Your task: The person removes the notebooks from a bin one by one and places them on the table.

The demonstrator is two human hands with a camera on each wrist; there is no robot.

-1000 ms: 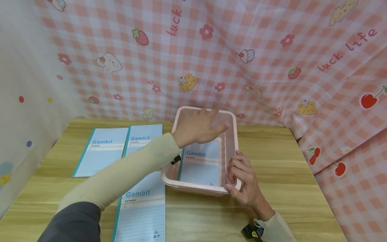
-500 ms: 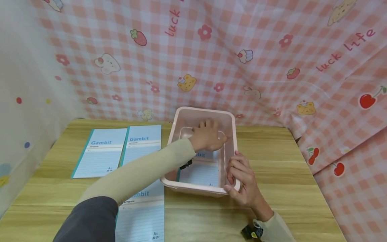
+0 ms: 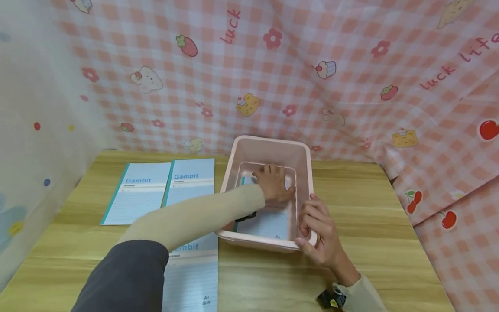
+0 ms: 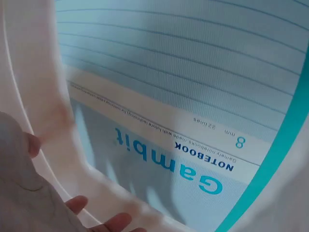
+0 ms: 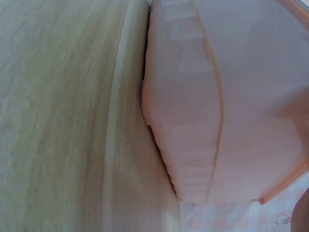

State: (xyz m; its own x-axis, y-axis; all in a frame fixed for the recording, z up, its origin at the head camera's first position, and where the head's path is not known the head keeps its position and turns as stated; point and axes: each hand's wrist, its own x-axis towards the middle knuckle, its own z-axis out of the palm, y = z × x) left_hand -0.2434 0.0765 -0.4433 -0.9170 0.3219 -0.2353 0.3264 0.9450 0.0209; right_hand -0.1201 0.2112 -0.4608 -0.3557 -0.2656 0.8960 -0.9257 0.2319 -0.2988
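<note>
A pale pink plastic bin (image 3: 272, 140) stands on the wooden table, and a blue Gambit notebook (image 3: 269, 224) lies face up inside it. My left hand (image 3: 275, 184) reaches down into the bin with spread fingers, over the notebook's upper part. In the left wrist view, the notebook's cover (image 4: 178, 92) fills most of the frame, and the left hand's fingertips (image 4: 118, 222) show at lower left. My right hand (image 3: 320, 229) grips the bin's near right corner by the rim. The right wrist view shows the bin's outer wall (image 5: 186, 121) beside the tabletop.
Two more notebooks lie side by side at the back left, the outer notebook (image 3: 138, 190) and the inner notebook (image 3: 191, 184). Another notebook (image 3: 195, 277) lies at the front, partly under my left arm. A pink checked cloth (image 3: 218, 73) hangs behind the table (image 3: 362, 216).
My left hand has come down from over the bin's far rim into the bin, above the notebook. The right hand keeps its grip on the corner. The head view has shifted slightly.
</note>
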